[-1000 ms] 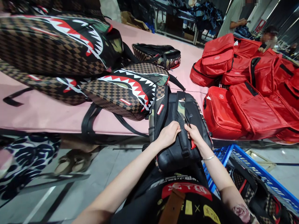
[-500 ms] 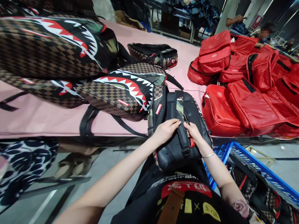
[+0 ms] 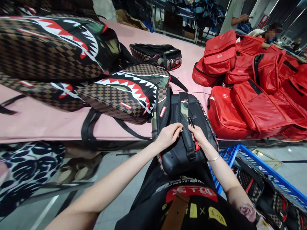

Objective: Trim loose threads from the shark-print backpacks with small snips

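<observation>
A black backpack (image 3: 172, 156) with checkered and camouflage trim leans against my body at the table edge, its back panel and shoulder straps facing up. My right hand (image 3: 197, 133) is closed around small dark thread snips (image 3: 191, 121), whose points stick up beside the camouflage-trimmed strap (image 3: 184, 110). Something red shows below that hand's fingers. My left hand (image 3: 169, 134) is over the left part of the panel, thumb and fingertips pinched together near the same strap. Whatever lies between those fingertips is too small to make out.
Checkered shark-mouth backpacks (image 3: 124, 92) lie on the pink table (image 3: 105, 127) to the left. Red bags (image 3: 261, 105) are heaped on the right. A blue crate (image 3: 271, 172) holding more backpacks stands at lower right. A person in patterned clothing (image 3: 31, 172) is at lower left; others are behind.
My left hand has drawn slightly left, away from the strap, its fingers still pinched. The right hand with the thread snips and the backpack have hardly moved.
</observation>
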{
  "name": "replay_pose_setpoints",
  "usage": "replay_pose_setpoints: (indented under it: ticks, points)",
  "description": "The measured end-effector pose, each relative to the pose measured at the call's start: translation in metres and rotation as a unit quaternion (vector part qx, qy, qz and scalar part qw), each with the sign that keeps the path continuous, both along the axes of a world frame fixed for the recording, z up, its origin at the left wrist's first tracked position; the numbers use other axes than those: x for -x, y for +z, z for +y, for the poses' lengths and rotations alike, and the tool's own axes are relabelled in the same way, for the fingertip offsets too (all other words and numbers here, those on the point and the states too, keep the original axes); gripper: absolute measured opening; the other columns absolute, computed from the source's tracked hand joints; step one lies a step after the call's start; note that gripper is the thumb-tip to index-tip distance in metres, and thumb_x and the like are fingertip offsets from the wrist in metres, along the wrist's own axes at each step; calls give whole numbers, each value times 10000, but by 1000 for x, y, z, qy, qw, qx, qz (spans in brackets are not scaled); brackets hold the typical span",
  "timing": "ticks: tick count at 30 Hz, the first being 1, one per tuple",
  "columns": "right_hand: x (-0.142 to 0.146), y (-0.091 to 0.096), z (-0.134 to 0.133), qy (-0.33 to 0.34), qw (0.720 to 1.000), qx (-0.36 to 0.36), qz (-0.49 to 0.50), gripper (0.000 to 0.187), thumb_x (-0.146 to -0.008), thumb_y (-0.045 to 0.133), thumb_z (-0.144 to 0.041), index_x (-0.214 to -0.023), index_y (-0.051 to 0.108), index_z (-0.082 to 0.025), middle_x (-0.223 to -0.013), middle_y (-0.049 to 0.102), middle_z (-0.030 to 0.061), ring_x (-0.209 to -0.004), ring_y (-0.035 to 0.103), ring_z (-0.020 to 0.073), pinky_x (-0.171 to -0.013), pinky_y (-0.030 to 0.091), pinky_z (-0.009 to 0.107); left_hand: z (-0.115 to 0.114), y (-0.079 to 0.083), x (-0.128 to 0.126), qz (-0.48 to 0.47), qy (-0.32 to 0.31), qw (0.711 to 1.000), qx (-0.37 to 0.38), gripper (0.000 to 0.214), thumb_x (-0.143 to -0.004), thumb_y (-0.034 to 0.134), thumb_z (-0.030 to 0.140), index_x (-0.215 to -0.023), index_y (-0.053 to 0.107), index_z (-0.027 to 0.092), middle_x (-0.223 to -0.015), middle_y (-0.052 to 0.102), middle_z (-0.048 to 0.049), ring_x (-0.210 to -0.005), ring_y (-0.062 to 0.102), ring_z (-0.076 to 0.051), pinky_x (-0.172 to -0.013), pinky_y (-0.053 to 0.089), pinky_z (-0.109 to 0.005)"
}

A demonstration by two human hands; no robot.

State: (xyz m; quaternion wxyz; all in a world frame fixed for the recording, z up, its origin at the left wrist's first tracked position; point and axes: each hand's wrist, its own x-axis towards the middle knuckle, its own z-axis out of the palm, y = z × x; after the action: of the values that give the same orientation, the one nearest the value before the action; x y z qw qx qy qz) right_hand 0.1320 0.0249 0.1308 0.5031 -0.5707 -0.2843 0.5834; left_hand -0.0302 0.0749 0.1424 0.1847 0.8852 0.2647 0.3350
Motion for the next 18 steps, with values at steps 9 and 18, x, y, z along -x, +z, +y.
replay_pose_setpoints:
  ticks: [9, 18]
  points:
    - [3, 5, 2, 4, 1000, -4, -1, 477, -588, 679, -517, -629, 313, -214, -428, 207, -147, -313, 144, 4, -300, 124, 143, 21, 2, -6, 133, -67, 980, -129, 261, -869, 363, 149, -927, 616, 129, -938, 662, -128, -812, 625, -214, -699, 512, -340]
    - [1, 7, -1, -2, 1000, -8, -23, 460, -604, 648, -546, -633, 335, -211, -428, 229, -141, -317, 179, 12, -316, 147, 159, 15, 5, -5, 59, -64, 996, -32, 170, -854, 377, 210, -856, 536, 151, -799, 611, -59, -712, 591, -146, -647, 478, -247]
